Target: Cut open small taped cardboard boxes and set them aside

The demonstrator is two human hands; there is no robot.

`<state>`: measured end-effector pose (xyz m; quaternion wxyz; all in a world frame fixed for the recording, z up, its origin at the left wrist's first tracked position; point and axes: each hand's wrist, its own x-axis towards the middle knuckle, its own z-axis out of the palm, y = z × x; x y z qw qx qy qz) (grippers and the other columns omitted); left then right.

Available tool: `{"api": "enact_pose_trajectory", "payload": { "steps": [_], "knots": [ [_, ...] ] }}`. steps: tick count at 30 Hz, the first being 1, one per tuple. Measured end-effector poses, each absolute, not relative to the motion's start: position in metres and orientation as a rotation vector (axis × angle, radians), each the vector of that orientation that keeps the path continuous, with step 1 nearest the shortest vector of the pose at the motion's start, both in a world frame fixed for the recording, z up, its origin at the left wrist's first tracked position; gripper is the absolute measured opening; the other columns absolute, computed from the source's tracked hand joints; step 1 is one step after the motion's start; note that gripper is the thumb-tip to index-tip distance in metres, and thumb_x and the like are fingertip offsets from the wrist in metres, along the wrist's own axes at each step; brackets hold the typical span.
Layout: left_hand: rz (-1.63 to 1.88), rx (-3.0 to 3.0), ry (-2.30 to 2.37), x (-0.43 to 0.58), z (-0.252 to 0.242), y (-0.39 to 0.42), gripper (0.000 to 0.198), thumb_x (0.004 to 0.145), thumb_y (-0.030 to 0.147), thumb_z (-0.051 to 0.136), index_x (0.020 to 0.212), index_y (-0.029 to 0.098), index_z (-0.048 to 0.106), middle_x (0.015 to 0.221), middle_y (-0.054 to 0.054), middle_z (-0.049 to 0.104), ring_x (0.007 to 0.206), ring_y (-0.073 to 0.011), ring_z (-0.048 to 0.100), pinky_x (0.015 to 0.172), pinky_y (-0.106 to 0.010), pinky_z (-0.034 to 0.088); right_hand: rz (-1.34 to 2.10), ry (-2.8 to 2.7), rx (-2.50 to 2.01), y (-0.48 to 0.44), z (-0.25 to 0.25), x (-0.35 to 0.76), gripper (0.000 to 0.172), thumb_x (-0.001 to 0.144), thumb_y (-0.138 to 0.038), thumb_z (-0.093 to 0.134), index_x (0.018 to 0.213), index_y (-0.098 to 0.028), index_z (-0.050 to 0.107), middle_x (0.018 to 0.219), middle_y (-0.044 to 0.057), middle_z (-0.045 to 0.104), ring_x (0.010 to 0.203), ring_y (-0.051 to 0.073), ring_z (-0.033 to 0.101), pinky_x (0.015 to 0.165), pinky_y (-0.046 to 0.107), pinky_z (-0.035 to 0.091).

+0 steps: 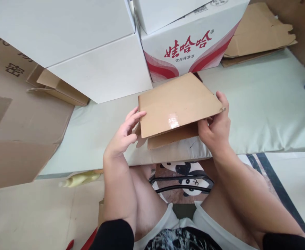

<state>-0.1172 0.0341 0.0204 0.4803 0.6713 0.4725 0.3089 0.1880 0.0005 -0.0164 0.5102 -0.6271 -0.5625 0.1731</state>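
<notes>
- while both hands are at its ends, the cardboard box (pixel 179 100) sits on the near side of the printed carton (pixel 186 50), tilted; whether its underside rests on the table (pixel 261 114) cannot be told.
- its long axis runs roughly sideways along the near side of the printed carton, so one short end faces each hand and neither hand is clearly nearer.
- the left hand (pixel 121 135), nearer and further left than the printed carton, has its fingers loosely spread: one fingertip touches the box's left edge, the thumb standing apart from it.
- the right hand (pixel 216 128), nearer and to the right of the printed carton's middle, pinches the box's near right corner, thumb at the front edge and fingers behind the side.
- the box is matt brown card, a flat four-sided panel over a lower flap, with a shiny patch of tape (pixel 173 120) and a scuffed right corner.
- left of the printed carton stand smooth white boxes (pixel 110 69); right of it lies torn-edged folded cardboard (pixel 259 33).
- pale green, softly wrinkled cloth covers the table beneath the printed carton.
</notes>
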Motion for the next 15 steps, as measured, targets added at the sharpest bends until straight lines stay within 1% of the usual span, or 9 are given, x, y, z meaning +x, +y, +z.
{"api": "enact_pose_trajectory", "payload": {
  "steps": [2, 4, 6, 8, 10, 13, 15],
  "knots": [
    [0.835, 1.563, 1.206, -0.117, 0.019, 0.035, 0.077, 0.058, 0.018, 0.063, 0.133, 0.033, 0.067, 0.168, -0.002, 0.037, 0.158, -0.0381, 0.028, 0.125, -0.053, 0.036, 0.411, -1.342, -1.512, 0.002, -0.017, 0.189, 0.066, 0.089, -0.03, 0.052, 0.153, -0.025, 0.035, 0.127, 0.016, 0.07, 0.101, 0.032, 0.072, 0.089, 0.054, 0.058],
    [0.9, 1.495, 1.235, -0.117, 0.019, 0.035, 0.07, 0.059, 0.022, 0.067, 0.128, 0.031, 0.069, 0.165, -0.005, 0.041, 0.151, -0.0391, 0.041, 0.121, -0.051, 0.043, 0.417, -1.306, -1.499, 0.005, -0.017, 0.192, 0.06, 0.087, -0.03, 0.055, 0.146, -0.023, 0.045, 0.126, 0.016, 0.071, 0.104, 0.031, 0.072, 0.091, 0.052, 0.058],
    [0.914, 1.434, 1.215, -0.116, 0.019, 0.036, 0.057, 0.062, 0.031, 0.072, 0.119, 0.028, 0.072, 0.162, -0.007, 0.043, 0.141, -0.0398, 0.052, 0.107, -0.048, 0.055, 0.454, -1.302, -1.485, 0.009, -0.017, 0.195, 0.054, 0.082, -0.029, 0.061, 0.136, -0.022, 0.057, 0.126, 0.015, 0.072, 0.109, 0.03, 0.072, 0.094, 0.049, 0.059],
    [0.915, 1.363, 1.188, -0.114, 0.017, 0.037, 0.049, 0.065, 0.042, 0.076, 0.112, 0.027, 0.071, 0.158, -0.009, 0.048, 0.133, -0.0385, 0.058, 0.089, -0.043, 0.063, 0.539, -1.352, -1.481, 0.012, -0.018, 0.198, 0.049, 0.079, -0.026, 0.063, 0.127, -0.021, 0.066, 0.126, 0.012, 0.075, 0.114, 0.03, 0.071, 0.098, 0.049, 0.058],
    [0.962, 1.261, 1.214, -0.113, 0.013, 0.04, 0.05, 0.069, 0.05, 0.076, 0.114, 0.03, 0.066, 0.149, -0.009, 0.056, 0.126, -0.0345, 0.062, 0.077, -0.038, 0.063, 0.632, -1.385, -1.471, 0.014, -0.019, 0.2, 0.047, 0.08, -0.025, 0.062, 0.125, -0.021, 0.071, 0.126, 0.009, 0.076, 0.118, 0.031, 0.071, 0.101, 0.05, 0.057],
    [1.083, 1.096, 1.323, -0.113, 0.004, 0.047, 0.058, 0.073, 0.061, 0.072, 0.122, 0.034, 0.057, 0.133, -0.009, 0.065, 0.113, -0.0291, 0.067, 0.067, -0.032, 0.059, 0.64, -1.374, -1.367, 0.014, -0.023, 0.198, 0.044, 0.086, -0.031, 0.063, 0.128, -0.022, 0.072, 0.13, 0.009, 0.075, 0.124, 0.031, 0.069, 0.107, 0.052, 0.054],
    [1.167, 1.024, 1.356, -0.114, 0.001, 0.052, 0.06, 0.075, 0.067, 0.07, 0.122, 0.033, 0.056, 0.124, -0.008, 0.068, 0.104, -0.0269, 0.07, 0.064, -0.031, 0.056, 0.611, -1.403, -1.237, 0.013, -0.025, 0.196, 0.04, 0.089, -0.037, 0.062, 0.126, -0.026, 0.073, 0.132, 0.008, 0.074, 0.125, 0.03, 0.069, 0.111, 0.054, 0.051]
  ]
}}
